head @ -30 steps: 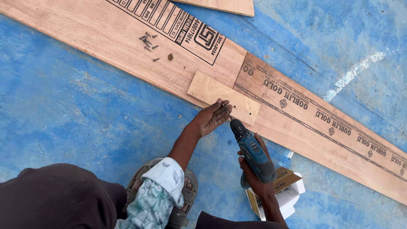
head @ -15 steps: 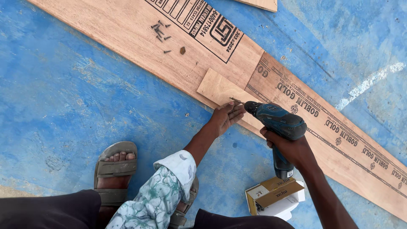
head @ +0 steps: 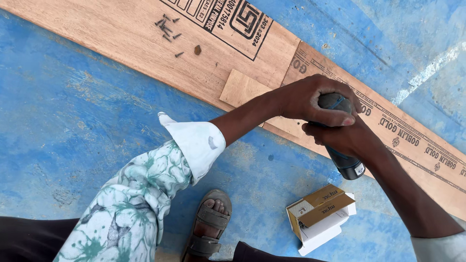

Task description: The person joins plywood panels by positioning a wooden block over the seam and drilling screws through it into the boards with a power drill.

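I have both hands on the cordless drill, right of centre in the frame. My left hand is cupped over the top of its dark body, fingers closed around it and thumb lying across the front. My right hand sits just below, wrapped shut around the grip, so the two hands touch — one stacked over the other. The drill's lower end with its battery base sticks out beneath my right hand, toward the lower right. Its tip is hidden under my hands, so I cannot tell where it meets the wood.

Under the drill lies a long plywood board running from the upper left of the frame down to the right edge, resting on the blue floor. A small square wood piece lies on the board's near edge, just left of my left wrist. Higher up, in the upper middle, a few loose screws are scattered on the board — well apart from my hands.

Below the drill, at the lower right, an open cardboard box sits on the floor. My sandalled foot is at the bottom centre.
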